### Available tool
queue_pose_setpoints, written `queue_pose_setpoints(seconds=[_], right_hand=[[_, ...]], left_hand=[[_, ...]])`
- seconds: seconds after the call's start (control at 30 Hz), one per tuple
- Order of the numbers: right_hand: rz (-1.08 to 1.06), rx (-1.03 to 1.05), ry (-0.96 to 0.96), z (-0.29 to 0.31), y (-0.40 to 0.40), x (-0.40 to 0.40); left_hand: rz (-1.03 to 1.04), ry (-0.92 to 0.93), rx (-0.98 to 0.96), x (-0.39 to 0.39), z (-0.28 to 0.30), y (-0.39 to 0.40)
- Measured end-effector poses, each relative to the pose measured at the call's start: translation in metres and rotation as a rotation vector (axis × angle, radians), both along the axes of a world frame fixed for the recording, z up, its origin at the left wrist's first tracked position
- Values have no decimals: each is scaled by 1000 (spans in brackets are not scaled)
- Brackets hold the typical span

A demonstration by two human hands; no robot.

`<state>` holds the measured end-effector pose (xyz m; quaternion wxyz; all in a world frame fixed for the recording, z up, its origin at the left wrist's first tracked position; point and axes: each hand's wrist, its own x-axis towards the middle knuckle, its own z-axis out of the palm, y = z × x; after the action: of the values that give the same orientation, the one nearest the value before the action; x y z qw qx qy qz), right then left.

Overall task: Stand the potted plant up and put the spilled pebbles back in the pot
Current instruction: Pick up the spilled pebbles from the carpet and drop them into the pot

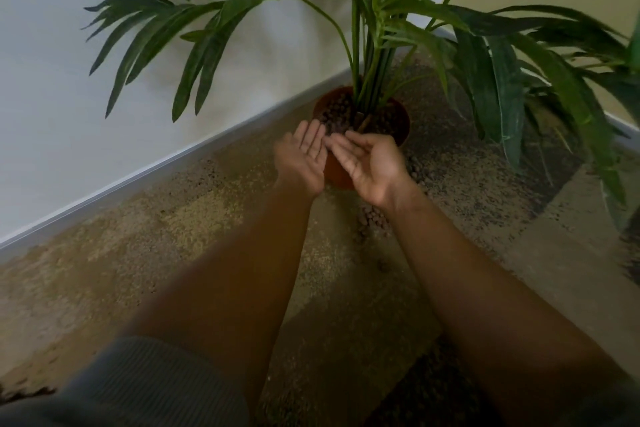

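Upright in the corner: tall green palm-like potted plant (374,28), stems rising straight from a round terracotta-brown plastic pot (403,128), long axis vertical, fronds arching outward. Inside the pot, dark brown round clay pebbles (334,114) packed around the stems. Just nearer than the pot's rim, left hand (304,158) and right hand (370,163) side by side, palms up, fingers relaxed, nothing visibly grasped. Below the wrists, more spilled pebbles (370,218) on the speckled beige carpet (173,236).
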<state>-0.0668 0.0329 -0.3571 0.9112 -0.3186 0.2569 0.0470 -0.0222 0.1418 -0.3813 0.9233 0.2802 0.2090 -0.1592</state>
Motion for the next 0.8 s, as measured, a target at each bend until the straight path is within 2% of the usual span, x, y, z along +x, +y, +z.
queue_pose_setpoints(seconds=[0.1,0.23,0.33,0.4,0.57,0.67,0.73,0.8], right_hand=[[276,-403,177,-18,-9,-11],[378,-901,359,-56,-20,-17],[619,-1403,332,-73,-33,-24],[746,-1602,307,-79,-38,-29],[848,-1859,320,-102,-57,-31],[929,-1903,280,-105,-68,-30],[1006,-1938,252,-107,-72,-28],[1069,-1983,221,-111,-73,-27]], left_hand=[[-24,86,146,-13,-16,6],[-132,199,330,-27,-39,6],[-293,187,502,-35,-53,0],[-413,130,632,-37,-61,-4],[-623,-88,1038,-34,-82,-14],[-799,-218,1194,-35,-84,-21],[-968,-377,1332,-37,-80,-27],[-1067,-493,1361,-39,-78,-37]])
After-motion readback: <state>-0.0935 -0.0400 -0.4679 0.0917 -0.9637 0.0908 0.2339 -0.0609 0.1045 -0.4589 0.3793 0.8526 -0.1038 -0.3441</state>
